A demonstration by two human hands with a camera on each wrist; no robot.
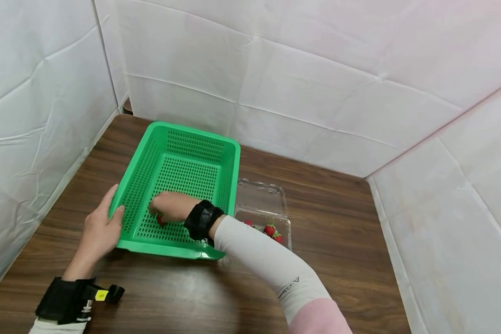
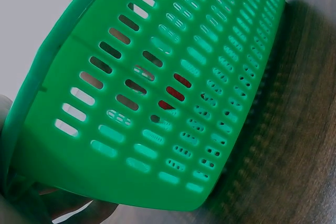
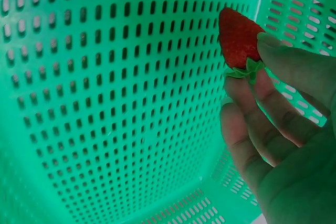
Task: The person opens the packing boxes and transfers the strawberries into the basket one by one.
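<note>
Head view: dark wood-grain table [image 1: 338,241] enclosed by creased white sheeting [image 1: 317,83] on three sides. Green perforated basket [image 1: 192,157] at centre-left; left hand [image 1: 100,227] grips its near left rim, thumb inside the wall. Right hand [image 1: 171,206] lies inside the basket, fingers closed on a strawberry [image 1: 160,219], mostly hidden. Clear plastic clamshell [image 1: 271,204], lid open, just beside the basket's right wall, holding more strawberries [image 1: 271,230].

Left wrist view: basket's outer side wall [image 2: 157,103] fills the frame; red shows through the slots.

Right wrist view: basket interior; strawberry [image 3: 239,38] pinched at its green calyx between fingertips [image 3: 283,59], tip toward the floor.
</note>
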